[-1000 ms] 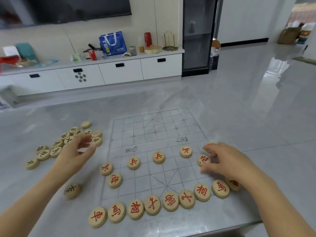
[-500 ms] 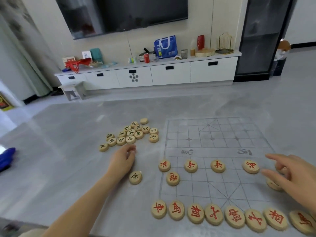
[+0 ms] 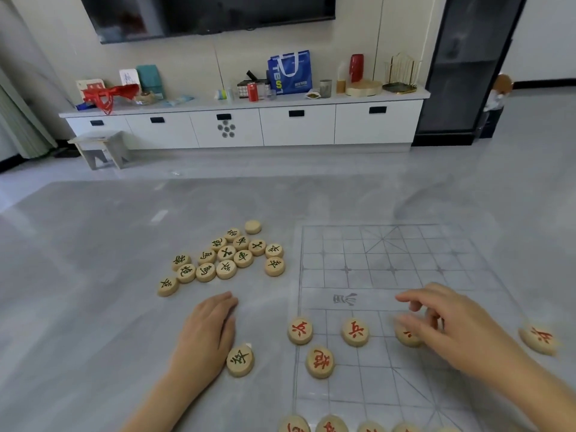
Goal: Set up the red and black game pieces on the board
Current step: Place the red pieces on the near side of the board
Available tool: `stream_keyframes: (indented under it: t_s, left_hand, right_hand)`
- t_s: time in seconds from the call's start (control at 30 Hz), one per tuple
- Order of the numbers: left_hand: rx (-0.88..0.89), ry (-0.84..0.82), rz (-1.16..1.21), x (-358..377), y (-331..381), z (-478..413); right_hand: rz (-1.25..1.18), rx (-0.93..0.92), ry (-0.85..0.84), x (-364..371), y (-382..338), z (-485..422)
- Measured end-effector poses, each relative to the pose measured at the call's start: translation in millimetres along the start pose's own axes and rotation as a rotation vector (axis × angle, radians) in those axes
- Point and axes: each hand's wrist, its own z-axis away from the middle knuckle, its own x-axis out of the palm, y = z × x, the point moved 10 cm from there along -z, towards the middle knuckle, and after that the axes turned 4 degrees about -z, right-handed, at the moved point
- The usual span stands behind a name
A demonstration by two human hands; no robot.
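Observation:
A clear game board with a printed grid lies on the grey table at the right. Red-lettered wooden discs stand on its near half: one at the left edge, one beside it, one lower, one far right. A bottom row is partly cut off. My right hand hovers over another red disc, fingers spread, holding nothing. A pile of black-lettered discs lies left of the board. My left hand rests flat next to a lone black disc.
The far half of the board carries no pieces. Beyond the table stands a white cabinet with a blue bag, cans and boxes on it, and a small stool on the floor.
The view swung left and tilted up. My right hand moved left along the row of red discs. My left hand came down from the black pile to beside the lone black disc.

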Motion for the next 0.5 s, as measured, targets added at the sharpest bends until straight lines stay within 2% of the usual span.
stream_keyframes:
  t_s: [0.23,0.37,0.5]
  left_hand:
    - [-0.004,-0.010,-0.010,1.7,0.6,0.2]
    - [-0.009,-0.015,-0.017,3.5,0.0,-2.7]
    - [-0.003,-0.008,-0.043,4.7,2.3,-4.2]
  right_hand:
    - [0.032,-0.087,-0.120,43.7,-61.8,-33.1]
    - [0.046,-0.131,-0.114,56.5,-81.3,-30.0]
    - [0.051,-0.084,-0.060,49.7,-71.3,-11.4]
